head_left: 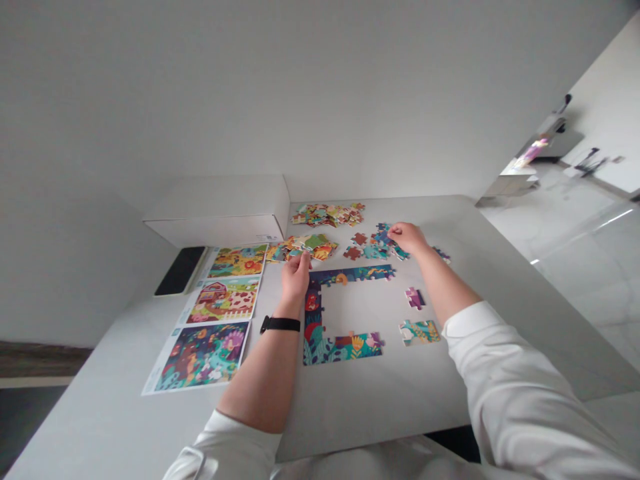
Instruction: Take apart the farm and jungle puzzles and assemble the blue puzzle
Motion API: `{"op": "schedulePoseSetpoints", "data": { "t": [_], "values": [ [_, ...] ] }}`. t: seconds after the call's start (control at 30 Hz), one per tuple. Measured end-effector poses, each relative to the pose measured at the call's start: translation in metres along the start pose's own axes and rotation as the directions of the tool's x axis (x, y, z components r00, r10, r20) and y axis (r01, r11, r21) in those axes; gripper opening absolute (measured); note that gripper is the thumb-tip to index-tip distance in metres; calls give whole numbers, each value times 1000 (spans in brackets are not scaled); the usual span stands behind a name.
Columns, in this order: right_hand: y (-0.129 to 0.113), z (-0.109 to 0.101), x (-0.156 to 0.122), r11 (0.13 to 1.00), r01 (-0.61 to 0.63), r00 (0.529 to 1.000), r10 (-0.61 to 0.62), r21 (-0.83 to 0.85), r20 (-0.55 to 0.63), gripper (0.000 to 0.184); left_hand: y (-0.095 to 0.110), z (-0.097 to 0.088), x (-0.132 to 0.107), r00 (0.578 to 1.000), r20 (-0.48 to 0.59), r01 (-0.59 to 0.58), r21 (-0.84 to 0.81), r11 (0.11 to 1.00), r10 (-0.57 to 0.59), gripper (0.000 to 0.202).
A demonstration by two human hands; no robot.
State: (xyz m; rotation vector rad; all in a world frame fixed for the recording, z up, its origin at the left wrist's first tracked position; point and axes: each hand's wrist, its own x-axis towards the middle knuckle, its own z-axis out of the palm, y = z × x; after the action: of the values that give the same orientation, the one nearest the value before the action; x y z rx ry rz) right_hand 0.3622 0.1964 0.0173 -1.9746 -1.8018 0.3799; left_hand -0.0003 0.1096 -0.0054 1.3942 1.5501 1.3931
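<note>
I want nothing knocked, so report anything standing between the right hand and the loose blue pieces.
Nothing visible: the right hand is at the loose blue pieces. The purple piece lies apart, not between them.

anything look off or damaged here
Nothing stands out: the partly joined puzzle lies flat, and the loose purple piece to its right looks ordinary for unfinished work. I see no spill or damage.

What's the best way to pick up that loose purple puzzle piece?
Probably by pinching two opposite edges of the purple puzzle piece from above, coming in from the right. It lies thin and flat on the table, its outline uncovered and not joined to anything, and that side avoids the partly built puzzle to its left.
</note>
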Motion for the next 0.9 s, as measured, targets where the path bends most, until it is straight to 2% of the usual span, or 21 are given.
{"op": "schedulePoseSetpoints", "data": {
  "t": [0.17, 0.3, 0.43, 0.5, 0.63, 0.73, 0.8, 0.9],
  "values": [
    [3, -7, 8, 944, -107, 994, 112, 313, 2, 18, -1, -1, 0, 1000, 3, -8, 20, 1000, 8, 52],
    [-10, 0, 13, 938, -96, 995, 100, 332, 3, 17, -2, -2, 0, 1000, 8, -10, 46, 999, 9, 52],
    [-24, 9, 17, 933, -92, 993, 59, 347, 104, 20, -5, 0, 2, 1000, 6, -1, 57, 998, 1, 52],
    [-24, 10, 19, 958, -60, 995, 36, 282, 90, 22, -6, 0, 3, 1000, 18, -7, 60, 998, 6, 51],
    [-12, 7, 19, 1000, -9, 1000, 9, 17, -19, 21, -6, 1, 3, 1000, 18, 0, 48, 999, -1, 52],
    [0, 6, 16, 991, -6, 999, 11, -130, 33, 20, -4, 0, 2, 1000, 19, 2, 40, 999, -3, 52],
    [4, 5, 14, 979, 7, 998, 6, -203, 61, 28, -2, -1, 1, 1000, 27, 6, 47, 999, -7, 52],
    [9, 3, 15, 967, 14, 998, 1, -254, 61, 51, 0, 0, 1, 999, 36, 16, 66, 998, -19, 52]
  ]
}}
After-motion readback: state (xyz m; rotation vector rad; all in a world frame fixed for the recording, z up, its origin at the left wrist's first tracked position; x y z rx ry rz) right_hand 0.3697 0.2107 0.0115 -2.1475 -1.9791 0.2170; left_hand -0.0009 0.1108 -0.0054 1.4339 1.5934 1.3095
